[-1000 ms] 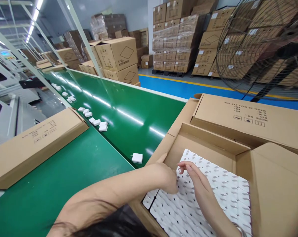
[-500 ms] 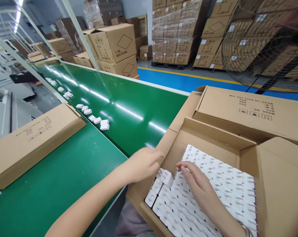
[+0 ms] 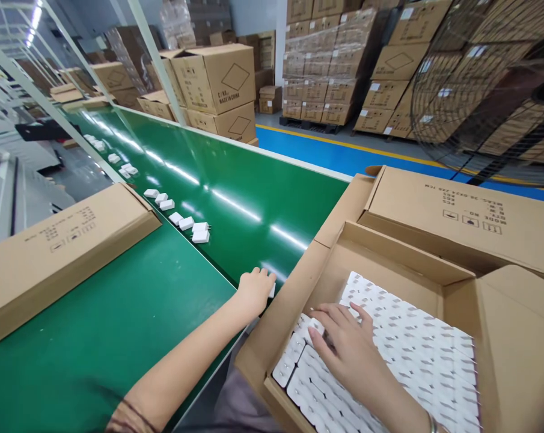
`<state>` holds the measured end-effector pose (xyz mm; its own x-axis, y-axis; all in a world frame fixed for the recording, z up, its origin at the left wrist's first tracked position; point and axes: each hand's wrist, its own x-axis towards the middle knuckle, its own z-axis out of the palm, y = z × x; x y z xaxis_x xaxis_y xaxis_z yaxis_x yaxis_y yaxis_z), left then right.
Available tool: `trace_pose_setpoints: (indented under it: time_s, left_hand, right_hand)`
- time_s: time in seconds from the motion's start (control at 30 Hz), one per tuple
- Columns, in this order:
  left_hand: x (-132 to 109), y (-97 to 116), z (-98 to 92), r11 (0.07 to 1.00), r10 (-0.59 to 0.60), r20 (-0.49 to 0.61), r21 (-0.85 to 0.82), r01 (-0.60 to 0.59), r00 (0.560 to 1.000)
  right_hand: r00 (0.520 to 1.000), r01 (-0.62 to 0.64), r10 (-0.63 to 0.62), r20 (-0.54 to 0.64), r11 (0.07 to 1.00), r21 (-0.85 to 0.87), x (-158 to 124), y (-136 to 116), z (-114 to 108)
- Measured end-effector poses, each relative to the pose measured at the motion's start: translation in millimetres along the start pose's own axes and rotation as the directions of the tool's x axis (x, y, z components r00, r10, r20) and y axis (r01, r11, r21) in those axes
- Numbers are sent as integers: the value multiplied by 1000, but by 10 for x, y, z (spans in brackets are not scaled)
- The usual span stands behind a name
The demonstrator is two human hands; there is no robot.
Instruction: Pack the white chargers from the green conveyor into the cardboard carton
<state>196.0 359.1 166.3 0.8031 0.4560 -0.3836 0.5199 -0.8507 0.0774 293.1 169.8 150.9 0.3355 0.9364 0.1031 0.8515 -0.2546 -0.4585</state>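
My left hand [image 3: 253, 293] is at the green belt's near end, just outside the open carton. Its fingers curl round a white plug charger [image 3: 272, 291], mostly covered by the hand. Inside the open cardboard box [image 3: 326, 279], my right hand [image 3: 350, 340] has thumb and fingers closed about another white charger [image 3: 315, 325] at the left end of the rows. Packed chargers [image 3: 416, 337] fill much of the box, standing close together with metal prongs upward. A wristband [image 3: 433, 423] shows on my right wrist.
More white chargers [image 3: 186, 223] lie in a line along the green conveyor belt [image 3: 235, 174]. A closed carton [image 3: 68, 246] rests on the green table at left. Behind the open box is another carton [image 3: 461, 210]. A large fan [image 3: 483, 90] and stacked cartons [image 3: 330, 66] stand beyond.
My left hand has moved from the box's edge out to the belt end and onto a charger. My right hand has shifted slightly left and closed on a charger at the row's end.
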Motion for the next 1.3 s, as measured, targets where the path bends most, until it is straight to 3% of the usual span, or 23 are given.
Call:
trace_pose_setpoints:
  time_s: [0.07, 0.13, 0.2, 0.27, 0.37, 0.53, 0.73, 0.87, 0.93, 0.97, 1.07, 1.13, 1.17, 1.3]
  left_hand:
    - [13, -37, -17, 999, 31, -45, -21, -32, 999]
    - [-48, -80, -33, 976, 142, -155, -140, -164, 978]
    - [-165, -92, -36, 867, 265, -341, -325, -377, 902]
    - [-304, -56, -28, 695, 306, -514, -454, -557, 801]
    - [-483, 56, -24, 551, 304, -606, -518, -655, 735]
    - [-606, 193, -53, 495, 276, -624, -560, -664, 731]
    - [-620, 230, -13, 464, 284, -672, -528, -712, 684]
    - [-661, 234, -42, 473, 315, -637, -537, -699, 703]
    - [-684, 233, -77, 496, 337, -575, -564, -660, 745]
    - [-689, 234, -93, 518, 341, -530, -584, -625, 777]
    - [-653, 253, -108, 591, 327, -400, -621, -516, 856]
    - [-578, 286, -93, 619, 322, -375, -611, -493, 869]
    - [-530, 309, -82, 633, 321, -382, -594, -496, 867]
    - [-317, 435, -62, 743, 375, -425, -394, -541, 824]
  right_hand:
    - [1000, 2, -3, 20, 1000, 23, -3, 0, 21]
    - [999, 22, -23, 27, 999, 45, 1, -22, 19]
    - [999, 49, -49, 7, 996, 69, 12, -55, 0]
    - [998, 61, -60, -11, 993, 96, 23, -76, -21]
    - [998, 55, -58, 27, 993, 109, 22, -53, -26]
    - [993, 67, -72, 95, 996, 57, -14, 43, 28]
    - [996, 67, -72, 47, 993, 101, -58, 30, 25]
    - [999, -24, 31, -22, 966, 258, -86, 77, -63]
    - [987, -139, 163, -4, 853, 504, -96, 141, -130]
    - [974, -197, 223, 44, 732, 653, -97, 173, -165]
    - [926, -307, 288, 244, 198, 931, -85, 223, -255]
    - [907, -302, 293, 301, -46, 952, -69, 211, -291]
    - [903, -297, 293, 313, -100, 950, -63, 198, -301]
    - [922, -271, 238, 306, -167, 948, -53, 153, -304]
